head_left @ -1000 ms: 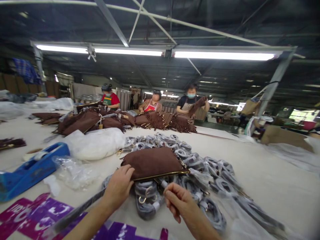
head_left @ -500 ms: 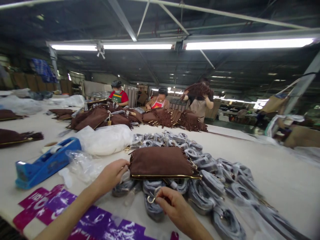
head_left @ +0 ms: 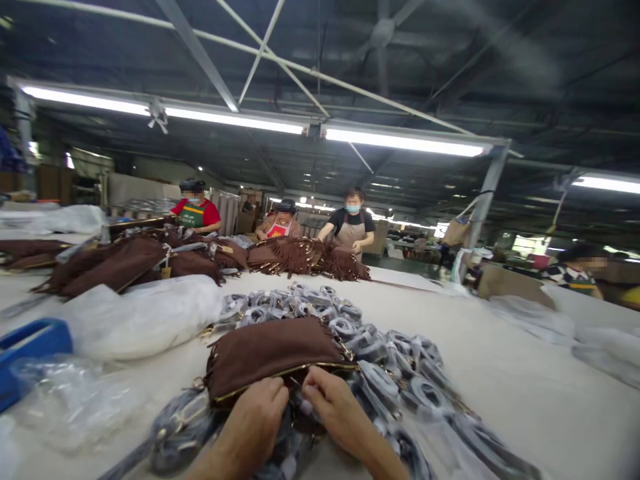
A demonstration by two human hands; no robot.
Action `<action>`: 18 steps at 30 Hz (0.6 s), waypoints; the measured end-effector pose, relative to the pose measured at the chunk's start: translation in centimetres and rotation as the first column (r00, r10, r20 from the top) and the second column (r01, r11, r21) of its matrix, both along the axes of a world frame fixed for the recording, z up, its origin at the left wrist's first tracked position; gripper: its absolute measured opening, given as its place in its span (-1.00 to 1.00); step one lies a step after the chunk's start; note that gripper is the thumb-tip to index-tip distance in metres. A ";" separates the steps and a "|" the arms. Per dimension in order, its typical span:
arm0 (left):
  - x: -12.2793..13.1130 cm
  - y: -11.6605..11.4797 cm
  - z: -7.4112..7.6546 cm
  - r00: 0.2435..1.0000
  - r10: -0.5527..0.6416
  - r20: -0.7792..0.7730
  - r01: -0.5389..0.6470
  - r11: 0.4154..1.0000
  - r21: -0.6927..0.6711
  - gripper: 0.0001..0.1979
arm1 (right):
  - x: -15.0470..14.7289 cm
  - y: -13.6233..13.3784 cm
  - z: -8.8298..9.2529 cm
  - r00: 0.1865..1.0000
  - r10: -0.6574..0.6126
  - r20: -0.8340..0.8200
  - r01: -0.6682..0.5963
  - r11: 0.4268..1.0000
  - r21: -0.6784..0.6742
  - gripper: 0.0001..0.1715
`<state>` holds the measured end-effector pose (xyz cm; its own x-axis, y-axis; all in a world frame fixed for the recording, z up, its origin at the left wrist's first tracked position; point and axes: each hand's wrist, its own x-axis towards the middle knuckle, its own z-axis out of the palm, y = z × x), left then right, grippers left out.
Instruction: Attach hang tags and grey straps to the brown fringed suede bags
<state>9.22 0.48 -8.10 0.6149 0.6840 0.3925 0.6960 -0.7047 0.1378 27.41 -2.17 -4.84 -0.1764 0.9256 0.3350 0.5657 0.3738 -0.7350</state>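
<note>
A brown fringed bag (head_left: 270,350) with a gold zip along its near edge lies on several coiled straps in grey wrapping (head_left: 425,393). My left hand (head_left: 260,413) is closed at the zip edge, its fingers bent against the bag. Just to the right, my right hand (head_left: 337,407) has thumb and fingers pinched at the same edge. Between the hands the edge gapes and looks dark. A small pale bit shows by the right fingertips, too blurred to name. Gold hardware (head_left: 190,410) glints on a wrapped strap left of the bag.
A blue tape dispenser (head_left: 30,353) and crumpled clear plastic (head_left: 75,400) are at the left. White plastic wrap (head_left: 150,313) lies behind them. Brown bags (head_left: 120,263) are heaped across the table's far side, where three people work. Another person (head_left: 575,267) is at the far right.
My view has swung right. My left hand has moved from the bag's left side to its front edge. My right hand has left a metal hook and come up to the zip.
</note>
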 end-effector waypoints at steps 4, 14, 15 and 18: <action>0.2 1.0 -0.8 0.994 0.092 0.055 -0.091 0.995 -0.029 -0.49 | 1.8 0.9 1.4 0.989 0.080 -0.126 -0.080 0.997 0.005 -0.80; -0.5 4.2 4.2 0.967 0.256 -0.014 -0.256 0.957 -0.135 -0.54 | 3.5 4.4 5.5 0.988 0.112 0.107 -0.128 0.980 0.153 -0.76; -0.1 4.4 4.2 0.973 0.229 -0.011 -0.228 0.965 -0.132 -0.56 | 3.4 4.4 5.5 0.987 0.108 0.123 -0.127 0.978 0.163 -0.77; 1.2 4.7 4.2 0.986 0.165 0.016 -0.162 0.979 -0.127 -0.64 | 3.5 4.2 5.3 0.984 0.074 0.160 -0.103 0.979 0.176 -0.79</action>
<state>10.43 5.18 -3.93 0.4815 0.8190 0.3120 0.7954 -0.5579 0.2370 30.88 2.02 0.51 -0.3166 0.8294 0.4604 0.6241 0.5476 -0.5573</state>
